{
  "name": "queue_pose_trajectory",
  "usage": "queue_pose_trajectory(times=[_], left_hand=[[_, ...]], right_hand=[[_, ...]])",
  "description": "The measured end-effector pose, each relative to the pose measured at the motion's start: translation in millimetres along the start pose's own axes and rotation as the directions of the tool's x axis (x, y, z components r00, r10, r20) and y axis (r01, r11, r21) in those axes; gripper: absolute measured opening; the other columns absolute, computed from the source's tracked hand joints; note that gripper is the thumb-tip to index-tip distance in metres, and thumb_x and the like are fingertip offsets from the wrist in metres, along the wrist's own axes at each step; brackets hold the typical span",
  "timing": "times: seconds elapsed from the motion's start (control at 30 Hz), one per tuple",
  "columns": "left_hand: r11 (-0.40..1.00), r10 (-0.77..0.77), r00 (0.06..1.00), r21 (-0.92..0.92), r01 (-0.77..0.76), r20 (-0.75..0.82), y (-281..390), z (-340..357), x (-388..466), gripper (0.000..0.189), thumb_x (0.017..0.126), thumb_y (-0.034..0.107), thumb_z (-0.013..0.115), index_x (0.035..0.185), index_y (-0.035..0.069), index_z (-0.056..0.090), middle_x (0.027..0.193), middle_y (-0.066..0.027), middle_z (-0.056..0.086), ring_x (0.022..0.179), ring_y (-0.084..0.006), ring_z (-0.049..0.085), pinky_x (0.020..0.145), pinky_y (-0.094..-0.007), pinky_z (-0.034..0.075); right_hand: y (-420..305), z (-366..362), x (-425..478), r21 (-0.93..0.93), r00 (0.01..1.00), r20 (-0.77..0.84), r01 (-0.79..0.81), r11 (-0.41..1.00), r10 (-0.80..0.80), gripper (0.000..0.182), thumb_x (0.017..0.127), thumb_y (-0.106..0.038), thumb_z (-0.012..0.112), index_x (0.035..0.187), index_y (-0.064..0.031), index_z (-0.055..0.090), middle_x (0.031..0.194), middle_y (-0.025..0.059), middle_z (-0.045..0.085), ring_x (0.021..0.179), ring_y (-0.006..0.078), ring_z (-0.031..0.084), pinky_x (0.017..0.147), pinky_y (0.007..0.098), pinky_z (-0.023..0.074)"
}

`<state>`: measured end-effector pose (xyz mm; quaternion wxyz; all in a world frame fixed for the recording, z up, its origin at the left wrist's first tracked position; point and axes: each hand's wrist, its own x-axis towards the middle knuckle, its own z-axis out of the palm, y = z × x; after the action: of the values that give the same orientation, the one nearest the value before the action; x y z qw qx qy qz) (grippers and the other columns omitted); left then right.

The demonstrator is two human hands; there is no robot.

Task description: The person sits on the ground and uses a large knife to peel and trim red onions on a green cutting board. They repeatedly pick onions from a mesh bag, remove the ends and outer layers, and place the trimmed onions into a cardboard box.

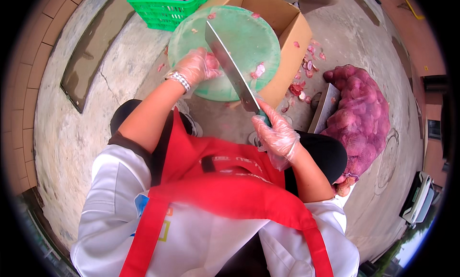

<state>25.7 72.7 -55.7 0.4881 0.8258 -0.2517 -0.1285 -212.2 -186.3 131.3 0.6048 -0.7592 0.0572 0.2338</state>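
A clear plastic glove covers my left hand [196, 67], which holds a reddish-purple onion [212, 63] over the left part of a round green cutting board [237, 36]. My fingers hide part of the onion. In my right hand [275, 131], also gloved, is the green handle of a cleaver [231, 67]. Its broad blade slants up and left across the board, to the right of the onion. A cut onion piece [258, 71] lies on the board near its right edge, and a few scraps of red skin are stuck near the far rim.
The board rests on a cardboard box [296, 40]. Behind it at the left stands a green plastic crate [158, 11] with onions inside. Onion peelings [297, 88] litter the concrete at the right, beside a full mesh sack of onions [355, 115]. Another person's leg [320, 0] shows at the top.
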Motion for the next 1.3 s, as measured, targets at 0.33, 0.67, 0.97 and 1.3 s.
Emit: queue_pose_trajectory(times=[0.33,0.67,0.97,1.3], left_hand=[[0.933,-0.069,0.995,0.35,0.09,-0.072,116,-3,-20,0.046,0.067,0.027,0.082,0.088,-0.002,0.053,0.088,-0.0207,0.066,0.079,-0.0342,0.065,0.071,-0.0386,0.052],[0.962,-0.14,0.972,0.207,0.179,-0.191,113,-29,-32,0.037,0.083,0.028,0.067,0.108,0.0,0.062,0.1,-0.0205,0.066,0.098,-0.0298,0.063,0.088,-0.0369,0.049],[0.886,-0.183,0.978,0.414,0.207,-0.097,142,-31,-39,0.056,0.083,0.046,0.066,0.123,0.007,0.056,0.106,-0.0165,0.065,0.09,-0.0304,0.064,0.078,-0.0384,0.052],[0.782,-0.509,0.847,-0.331,0.529,0.15,126,-4,-32,0.069,0.088,0.045,0.064,0.141,0.015,0.031,0.099,-0.0105,0.062,0.064,-0.0141,0.063,0.057,-0.0289,0.058]], right_hand=[[-24,-5,72,-0.205,0.995,-0.004,-0.095,0.974,0.096,0.053,0.094,-0.033,0.05,0.141,-0.0133,0.04,0.103,0.0205,0.065,0.101,0.032,0.062,0.088,0.0386,0.0461],[5,-9,71,-0.092,0.994,-0.085,-0.071,0.993,0.064,0.048,0.093,-0.029,0.053,0.138,-0.0153,0.045,0.084,0.0095,0.062,0.077,0.0222,0.06,0.074,0.0351,0.0481],[49,-10,43,-0.202,0.926,-0.323,0.131,0.971,-0.192,0.052,0.095,-0.017,0.056,0.143,-0.0163,0.038,0.069,-0.0043,0.046,0.054,0.005,0.04,0.047,0.0217,0.0346],[28,21,0,0.287,0.988,-0.146,-0.008,0.958,0.052,0.051,0.095,-0.011,0.054,0.144,-0.012,0.038,0.11,0.0026,0.058,0.084,0.0067,0.053,0.075,0.0235,0.0468]])
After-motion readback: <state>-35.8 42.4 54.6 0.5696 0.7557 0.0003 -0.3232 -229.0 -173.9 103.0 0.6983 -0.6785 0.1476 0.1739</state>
